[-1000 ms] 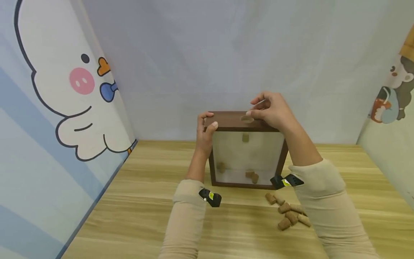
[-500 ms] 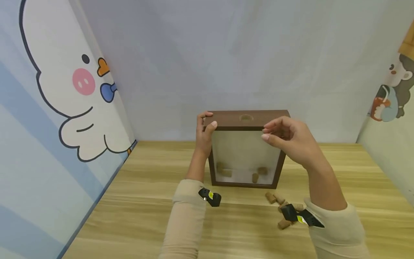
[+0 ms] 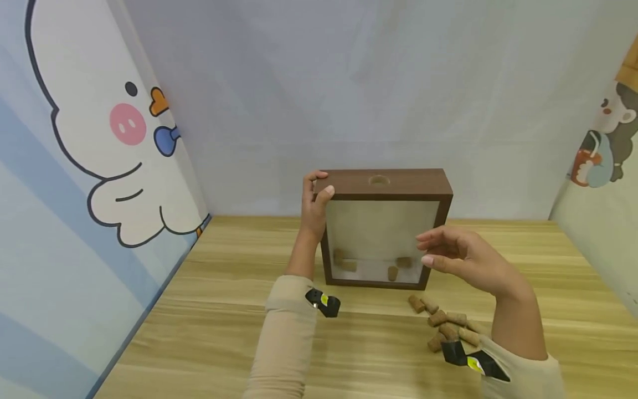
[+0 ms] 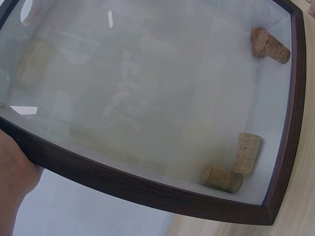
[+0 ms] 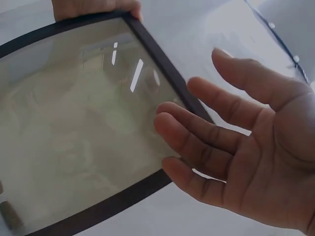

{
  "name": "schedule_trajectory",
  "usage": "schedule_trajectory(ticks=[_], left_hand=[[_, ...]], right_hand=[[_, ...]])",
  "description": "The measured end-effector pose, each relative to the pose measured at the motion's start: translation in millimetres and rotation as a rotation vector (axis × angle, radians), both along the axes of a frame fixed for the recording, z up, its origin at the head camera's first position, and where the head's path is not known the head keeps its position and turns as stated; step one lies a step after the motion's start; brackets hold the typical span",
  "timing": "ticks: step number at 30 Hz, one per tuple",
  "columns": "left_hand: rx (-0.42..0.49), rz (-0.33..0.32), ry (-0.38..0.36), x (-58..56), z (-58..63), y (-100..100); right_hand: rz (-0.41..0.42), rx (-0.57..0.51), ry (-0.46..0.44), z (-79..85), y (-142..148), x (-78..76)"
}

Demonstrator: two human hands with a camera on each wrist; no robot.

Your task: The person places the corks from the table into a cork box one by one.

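A dark brown shadow-box frame (image 3: 389, 183) with a clear front stands upright on the table, a round hole in its top. My left hand (image 3: 315, 208) grips its upper left corner, thumb over the front edge and fingers behind. Several corks lie along the bottom inside; in the left wrist view one cork (image 4: 247, 153) leans by another cork (image 4: 222, 178) in the corner. My right hand (image 3: 468, 257) hovers before the frame's right side, fingers loosely bent, holding nothing; its bare palm (image 5: 256, 162) shows in the right wrist view.
Several loose corks (image 3: 437, 318) lie in a pile on the wood-grain table (image 3: 224, 332), in front of the frame's right corner and beside the right sleeve. A pale cloth wall (image 3: 349, 83) rises behind, with cartoon-printed panels at left and right.
A cork has dropped through the hole to the bottom of the frame. My right hand has moved from the hole down and to the right, while the left hand keeps its grip.
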State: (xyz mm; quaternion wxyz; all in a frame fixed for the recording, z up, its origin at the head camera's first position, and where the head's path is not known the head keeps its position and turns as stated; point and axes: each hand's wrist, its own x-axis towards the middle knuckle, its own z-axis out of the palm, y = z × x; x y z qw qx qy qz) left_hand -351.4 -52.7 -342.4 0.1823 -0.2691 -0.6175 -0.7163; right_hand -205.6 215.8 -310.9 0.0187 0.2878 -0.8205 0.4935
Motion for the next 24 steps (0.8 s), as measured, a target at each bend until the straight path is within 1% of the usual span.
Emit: schedule_trajectory(ticks=[3, 7, 12, 18, 21, 24], left_hand=[[-0.003, 0.003, -0.011, 1.0, 0.5, 0], [-0.011, 0.016, -0.018, 1.0, 1.7, 0], [-0.012, 0.019, -0.020, 1.8, -0.5, -1], [-0.016, 0.018, -0.024, 3.2, -4.3, -2], [-0.010, 0.011, -0.012, 1.2, -2.5, -1], [-0.009, 0.007, 0.001, -0.8, 0.5, 1]], right_hand=[[0.046, 0.009, -0.057, -13.6, 5, 0.2], [0.072, 0.055, -0.126, -31.2, 11, -1.5], [0.103, 0.111, -0.212, -51.9, 21, -5.9], [0.150, 0.108, -0.284, -72.5, 33, -15.3], [0.151, 0.108, -0.332, -81.8, 39, -21.9], [0.123, 0.137, -0.357, -92.1, 44, -28.8]])
